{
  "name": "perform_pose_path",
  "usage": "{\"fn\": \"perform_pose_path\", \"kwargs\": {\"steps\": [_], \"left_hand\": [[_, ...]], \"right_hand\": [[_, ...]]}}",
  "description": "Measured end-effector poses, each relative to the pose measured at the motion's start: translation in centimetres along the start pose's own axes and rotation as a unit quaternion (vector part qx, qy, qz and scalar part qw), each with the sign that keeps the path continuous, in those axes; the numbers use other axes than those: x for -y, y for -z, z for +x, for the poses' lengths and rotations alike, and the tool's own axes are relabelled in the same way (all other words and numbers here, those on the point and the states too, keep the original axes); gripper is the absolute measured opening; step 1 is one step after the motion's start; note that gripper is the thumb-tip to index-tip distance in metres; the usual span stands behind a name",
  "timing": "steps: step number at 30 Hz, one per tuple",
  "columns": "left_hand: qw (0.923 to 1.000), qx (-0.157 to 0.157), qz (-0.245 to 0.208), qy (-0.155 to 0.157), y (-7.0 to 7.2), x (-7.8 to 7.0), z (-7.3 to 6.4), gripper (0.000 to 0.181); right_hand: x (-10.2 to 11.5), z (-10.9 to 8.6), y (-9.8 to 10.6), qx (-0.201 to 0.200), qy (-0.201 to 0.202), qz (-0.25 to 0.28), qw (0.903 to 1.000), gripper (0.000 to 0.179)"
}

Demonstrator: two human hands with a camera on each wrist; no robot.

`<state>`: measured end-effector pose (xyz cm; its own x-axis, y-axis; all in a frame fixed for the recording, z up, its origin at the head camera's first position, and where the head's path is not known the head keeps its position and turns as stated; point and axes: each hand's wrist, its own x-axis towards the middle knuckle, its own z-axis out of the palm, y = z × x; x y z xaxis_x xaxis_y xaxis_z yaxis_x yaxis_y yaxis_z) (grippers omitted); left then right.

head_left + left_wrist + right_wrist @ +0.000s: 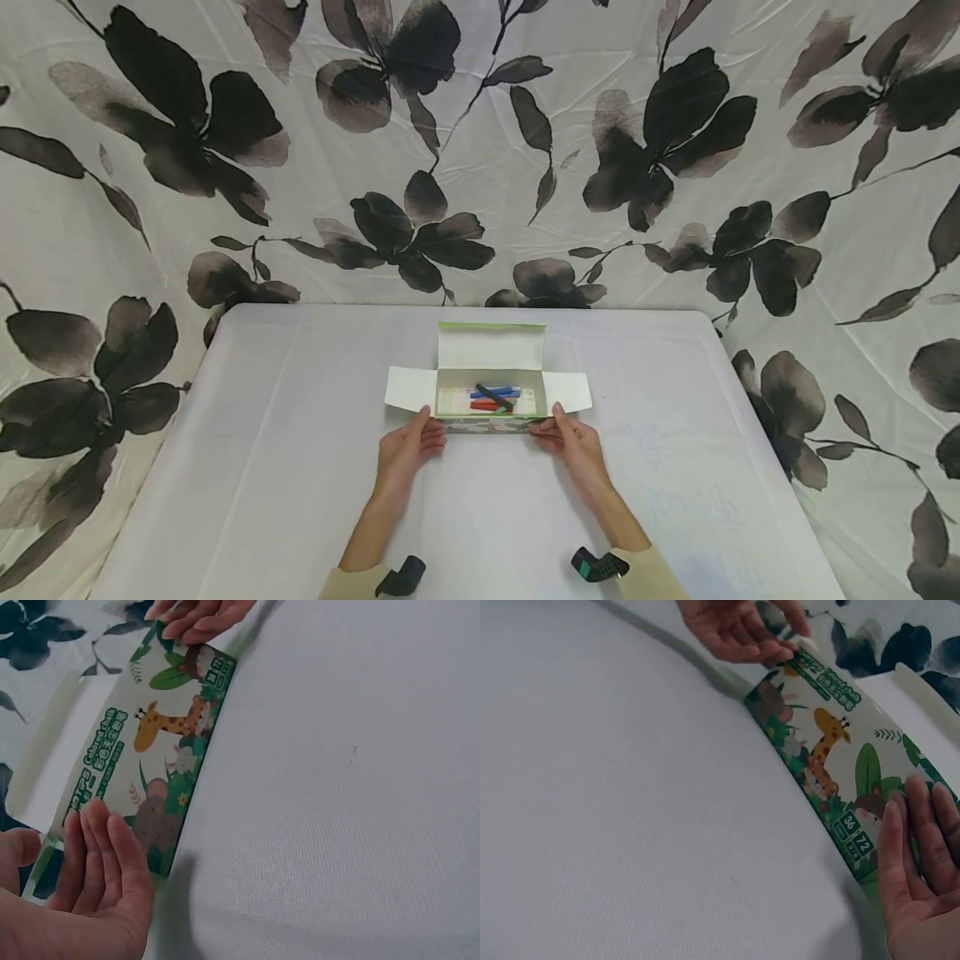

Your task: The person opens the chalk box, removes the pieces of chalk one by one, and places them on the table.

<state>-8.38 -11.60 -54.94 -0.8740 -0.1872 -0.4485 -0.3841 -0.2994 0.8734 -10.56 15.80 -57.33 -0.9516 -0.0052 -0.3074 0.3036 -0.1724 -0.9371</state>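
Note:
An open chalk box (491, 425) stands in the middle of the white table, its lid (491, 346) folded up at the back and its side flaps spread outward. Inside lie several slim coloured sticks (493, 395), blue, red and dark. At the near left corner my left hand (405, 450) grips the box, thumb up by the flap and fingers against the front. My right hand (577, 450) does the same at the near right corner. In the left wrist view the box front (161, 750) shows a giraffe, other animals and "Colored chalk" lettering.
The white table (300, 492) extends around the box, its far edge meeting a flower-printed cloth (525, 242). Faint bluish marks (697, 500) show on the table at right. A dark strap-like device (401, 577) sits at the left wrist, another (600, 567) at the right.

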Motion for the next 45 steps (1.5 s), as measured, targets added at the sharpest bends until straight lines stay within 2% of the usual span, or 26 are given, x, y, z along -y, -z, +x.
{"fn": "perform_pose_path", "kwargs": {"steps": [4, 10, 16, 25, 29, 34, 36, 39, 43, 45], "left_hand": [[0.9996, -0.002, 0.026, 0.006, -0.5, 0.0, -0.2, 0.053], [0.9985, 0.020, 0.049, 0.011, -1.3, 0.2, -0.2, 0.059], [0.9985, 0.035, 0.040, 0.015, -1.8, 0.3, -0.2, 0.061], [0.9985, 0.044, 0.024, 0.022, -2.1, 0.2, -0.2, 0.055], [0.9990, 0.038, 0.015, 0.020, -2.3, 0.3, -0.2, 0.051], [0.9990, 0.034, 0.015, 0.024, -2.5, 0.4, 0.0, 0.048], [0.9989, 0.034, 0.015, 0.028, -2.5, 0.4, 0.0, 0.047], [0.9989, 0.035, 0.012, 0.029, -2.5, 0.3, 0.0, 0.048], [0.9988, 0.040, 0.002, 0.029, -2.5, 0.2, -0.1, 0.049], [0.9987, 0.040, -0.004, 0.030, -2.6, 0.0, -0.3, 0.048]], "right_hand": [[0.4, -0.3, -0.1, 0.011, 0.017, -0.033, 0.9993, 0.054], [1.2, -0.9, -0.6, 0.043, 0.056, -0.077, 0.9946, 0.047], [2.2, -1.2, -1.5, 0.081, 0.093, -0.105, 0.9867, 0.038], [4.1, -0.5, -3.1, 0.133, 0.170, -0.131, 0.9676, 0.027], [4.7, 0.3, -3.7, 0.132, 0.209, -0.148, 0.9575, 0.021], [5.4, 1.3, -4.5, 0.109, 0.227, -0.197, 0.9476, 0.023], [5.5, 1.8, -4.8, 0.098, 0.233, -0.232, 0.9392, 0.025], [5.5, 2.5, -5.4, 0.088, 0.251, -0.294, 0.9181, 0.025], [5.2, 3.6, -6.1, 0.100, 0.284, -0.345, 0.8891, 0.019], [5.0, 4.0, -6.5, 0.111, 0.299, -0.358, 0.8777, 0.016]]}}
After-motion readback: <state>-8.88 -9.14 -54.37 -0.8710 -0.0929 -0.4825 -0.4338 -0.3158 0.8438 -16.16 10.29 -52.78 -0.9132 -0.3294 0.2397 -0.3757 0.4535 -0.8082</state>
